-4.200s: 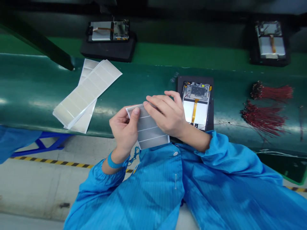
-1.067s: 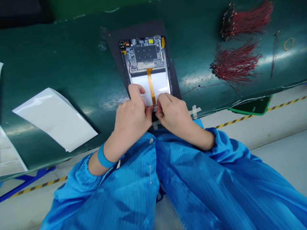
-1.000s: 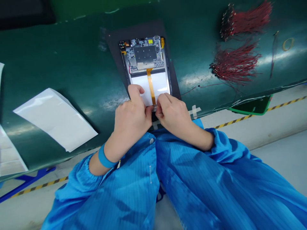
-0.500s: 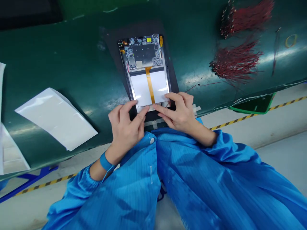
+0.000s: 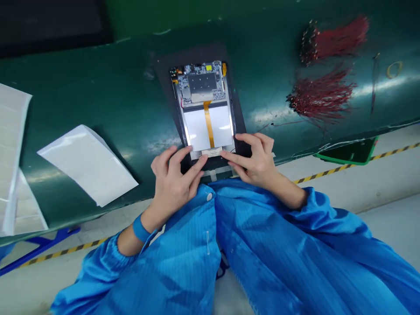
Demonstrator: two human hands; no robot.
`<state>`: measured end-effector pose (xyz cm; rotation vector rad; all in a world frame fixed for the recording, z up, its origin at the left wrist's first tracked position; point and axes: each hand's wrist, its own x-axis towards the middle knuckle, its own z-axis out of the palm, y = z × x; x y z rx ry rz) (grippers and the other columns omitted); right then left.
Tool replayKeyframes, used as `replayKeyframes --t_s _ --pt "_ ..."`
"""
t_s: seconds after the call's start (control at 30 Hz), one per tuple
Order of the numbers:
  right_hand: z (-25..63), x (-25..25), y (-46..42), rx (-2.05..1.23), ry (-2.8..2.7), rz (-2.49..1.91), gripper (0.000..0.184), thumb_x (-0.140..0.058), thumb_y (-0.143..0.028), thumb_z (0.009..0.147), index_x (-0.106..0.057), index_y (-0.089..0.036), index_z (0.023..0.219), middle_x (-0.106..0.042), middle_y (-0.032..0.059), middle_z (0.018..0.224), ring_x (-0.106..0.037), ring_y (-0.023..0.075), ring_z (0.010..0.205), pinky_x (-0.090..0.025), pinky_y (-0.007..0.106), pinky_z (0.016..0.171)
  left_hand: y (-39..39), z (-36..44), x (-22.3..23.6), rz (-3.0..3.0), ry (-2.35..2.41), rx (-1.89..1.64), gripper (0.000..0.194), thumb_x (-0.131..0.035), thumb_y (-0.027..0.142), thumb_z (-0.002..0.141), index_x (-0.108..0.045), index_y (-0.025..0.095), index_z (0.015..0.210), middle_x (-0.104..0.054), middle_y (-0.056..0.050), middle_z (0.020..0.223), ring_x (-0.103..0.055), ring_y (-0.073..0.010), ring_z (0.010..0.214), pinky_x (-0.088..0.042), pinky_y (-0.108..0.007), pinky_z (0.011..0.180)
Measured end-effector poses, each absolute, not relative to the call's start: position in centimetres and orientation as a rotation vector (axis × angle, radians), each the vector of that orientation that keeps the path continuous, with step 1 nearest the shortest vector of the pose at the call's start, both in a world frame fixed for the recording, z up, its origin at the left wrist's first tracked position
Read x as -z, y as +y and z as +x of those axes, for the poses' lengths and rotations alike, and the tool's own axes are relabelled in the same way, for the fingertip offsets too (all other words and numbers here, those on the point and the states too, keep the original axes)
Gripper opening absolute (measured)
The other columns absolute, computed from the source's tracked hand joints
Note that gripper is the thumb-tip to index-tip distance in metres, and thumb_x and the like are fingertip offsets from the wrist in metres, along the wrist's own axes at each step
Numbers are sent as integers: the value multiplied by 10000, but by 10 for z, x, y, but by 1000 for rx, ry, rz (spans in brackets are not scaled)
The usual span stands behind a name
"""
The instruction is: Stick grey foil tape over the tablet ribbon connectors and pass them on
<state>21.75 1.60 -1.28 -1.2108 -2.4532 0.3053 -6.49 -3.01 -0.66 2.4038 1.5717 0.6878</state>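
An opened tablet (image 5: 193, 127) lies on a black mat, its inside facing up. A circuit board (image 5: 202, 83) fills its far end, and an orange flex ribbon (image 5: 208, 124) runs from there across a flat white battery (image 5: 221, 124). At the near end is a small pale strip (image 5: 212, 152). My left hand (image 5: 175, 175) is at the near left corner, thumb at the strip's left end and index finger on the tablet's edge. Opposite it, my right hand (image 5: 257, 159) has its thumb at the strip's right end and index finger by the right edge. Both hands have fingers apart.
Two bundles of red and black wires (image 5: 323, 94) lie at the right, with a yellow rubber band (image 5: 394, 69) beyond. Folded white sheets (image 5: 88, 166) lie at the left. A dark flat object (image 5: 49, 26) occupies the far left. A green bin (image 5: 349, 152) stands below the table edge.
My thumbs have spread apart, uncovering more of the pale strip. My right index finger has shifted outward to the tablet's right edge. The whole view has shifted slightly.
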Motion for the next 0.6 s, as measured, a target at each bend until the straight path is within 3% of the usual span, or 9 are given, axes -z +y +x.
replayKeyframes --t_s 0.13,0.23,0.37,0.47,0.6 --pt "216 21 16 -303 -2411 -1176 454 -703 -279 937 -718 -423 1368 -576 88 1434 -470 325 1298 -445 528 1069 27 -88 -8 2322 1659 -780 150 -747 309 920 -768 308 1069 -699 -64 1230 -600 -328 1214 -451 -571 1058" --pt "214 23 16 -251 -2401 -1112 476 -704 -215 910 -724 -373 1359 -576 101 1410 -477 316 1280 -471 502 1045 97 -103 -8 2213 1992 -634 218 -810 414 888 -712 234 962 -678 12 1035 -612 -249 1098 -443 -528 1081" --pt "215 21 17 -284 -2391 -1062 488 -703 -164 885 -728 -312 1349 -566 123 1405 -491 319 1252 -492 494 1001 163 -98 -16 2049 2131 -128 382 -654 536 1003 -682 155 1004 -615 12 1015 -542 -286 1258 -353 -580 1179" --pt "216 22 19 -297 -2385 -1037 488 -688 -166 891 -718 -294 1361 -579 128 1397 -502 325 1242 -496 502 981 169 -84 -29 2223 1999 -86 297 -527 422 1073 -696 179 1103 -627 -55 1110 -498 -314 1277 -340 -602 1145" --pt "216 24 20 -323 -2383 -1023 476 -680 -199 909 -706 -299 1374 -596 122 1400 -506 330 1252 -496 504 977 160 -75 -39 2359 1960 -132 248 -501 287 1051 -699 166 1139 -629 -136 1134 -474 -347 1216 -313 -601 1065"
